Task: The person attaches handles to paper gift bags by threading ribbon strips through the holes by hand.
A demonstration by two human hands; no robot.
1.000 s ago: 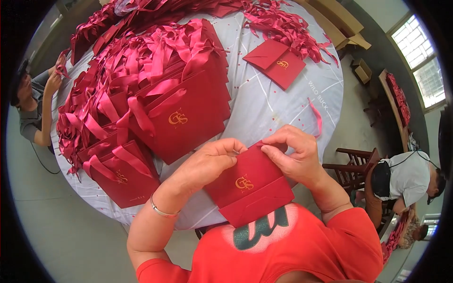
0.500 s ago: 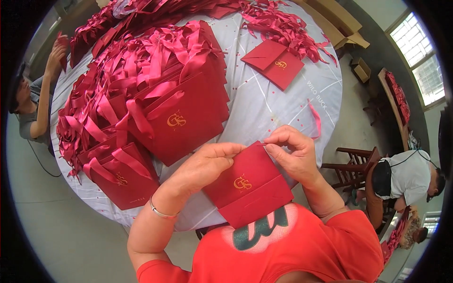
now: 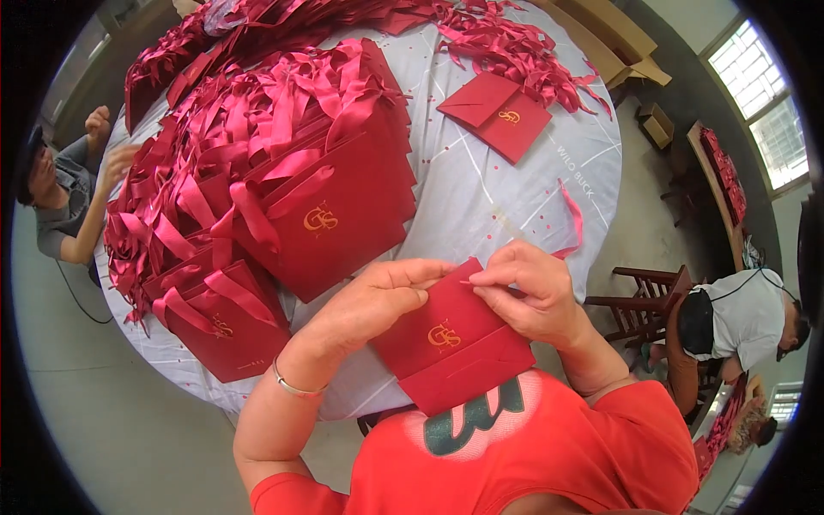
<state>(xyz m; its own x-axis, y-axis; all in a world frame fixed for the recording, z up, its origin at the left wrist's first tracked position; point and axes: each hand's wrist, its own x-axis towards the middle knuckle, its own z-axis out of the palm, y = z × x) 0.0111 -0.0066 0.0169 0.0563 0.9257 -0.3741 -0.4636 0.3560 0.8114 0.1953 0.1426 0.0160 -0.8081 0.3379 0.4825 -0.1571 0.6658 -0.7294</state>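
While my left hand [image 3: 378,305] lies curled along the top edge of the flat red paper bag [image 3: 451,348], thumb and fingers closed on it, I take it that this grip is there to keep the bag from sliding. My right hand [image 3: 528,292] pinches at the same top edge, fingertips shut together on something small at the rim; whether that is the end of a ribbon I cannot tell. The bag sits near me, its lower part over my chest and its upper part over the near edge of the round table [image 3: 481,197], which brings the rim close under my eyes. To the left, a stack of finished bags [image 3: 326,215] stands with red ribbon handles fanned over the tops, and a smaller stack [image 3: 227,322] lies nearer the left edge. One loose ribbon [image 3: 573,219] lies just right of my hands. Farther off lie another flat bag [image 3: 498,116] and a heap of ribbons [image 3: 515,47]. A person [image 3: 64,193] sits at the far left.
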